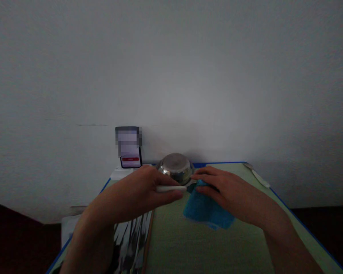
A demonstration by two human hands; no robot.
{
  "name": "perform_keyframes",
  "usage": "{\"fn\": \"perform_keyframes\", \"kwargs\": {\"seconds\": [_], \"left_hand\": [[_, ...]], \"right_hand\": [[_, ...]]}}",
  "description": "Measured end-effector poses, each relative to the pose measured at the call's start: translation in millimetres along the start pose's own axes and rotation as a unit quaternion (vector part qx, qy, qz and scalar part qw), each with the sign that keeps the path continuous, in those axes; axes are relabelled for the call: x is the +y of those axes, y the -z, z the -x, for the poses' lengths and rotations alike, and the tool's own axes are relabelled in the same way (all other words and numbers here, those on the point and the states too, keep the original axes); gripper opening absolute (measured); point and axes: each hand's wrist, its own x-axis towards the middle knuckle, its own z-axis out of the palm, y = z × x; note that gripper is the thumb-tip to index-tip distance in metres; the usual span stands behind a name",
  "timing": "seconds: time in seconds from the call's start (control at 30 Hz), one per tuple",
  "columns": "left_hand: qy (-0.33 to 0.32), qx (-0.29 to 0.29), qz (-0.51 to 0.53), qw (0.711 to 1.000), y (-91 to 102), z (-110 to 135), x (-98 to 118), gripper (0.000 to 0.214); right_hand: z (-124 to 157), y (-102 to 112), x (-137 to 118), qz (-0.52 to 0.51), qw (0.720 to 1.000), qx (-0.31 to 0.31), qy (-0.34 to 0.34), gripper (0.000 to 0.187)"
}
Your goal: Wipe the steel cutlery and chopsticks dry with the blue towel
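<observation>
1. Left hand (148,186): its grip is closed around a white-handled utensil (171,188), held above the green worktop (174,243), in front of a metal bowl (175,163).
2. Right hand (217,186): its grip pinches a blue cloth (208,209) at the utensil's dark end, mostly hidden.
3. Step: apparently wiping.
4. Next move likely calls for a steady handle and light cloth pressure.

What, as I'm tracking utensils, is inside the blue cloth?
A dark neck runs from the white handle to the blue cloth by the right hand; anything further in is covered, so can't be told.
</observation>
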Motion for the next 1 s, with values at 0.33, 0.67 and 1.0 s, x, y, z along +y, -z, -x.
{"fn": "perform_keyframes", "kwargs": {"seconds": [0.33, 0.67, 1.0], "left_hand": [[0.002, 0.002, -0.005, 1.0, -1.1, 1, -5, 0.037], [-0.031, 0.013, -0.024, 0.999, -0.1, 0, -2, 0.037], [-0.04, 0.003, -0.044, 0.998, 0.4, -2, -2, 0.032]], "right_hand": [[8, 9, 16, 0.007, 0.999, 0.011, -0.039, 0.035], [-2, 4, 2, -0.08, 0.997, -0.02, -0.003, 0.035], [-5, 2, -9, -0.111, 0.993, -0.047, 0.018, 0.035]]}}
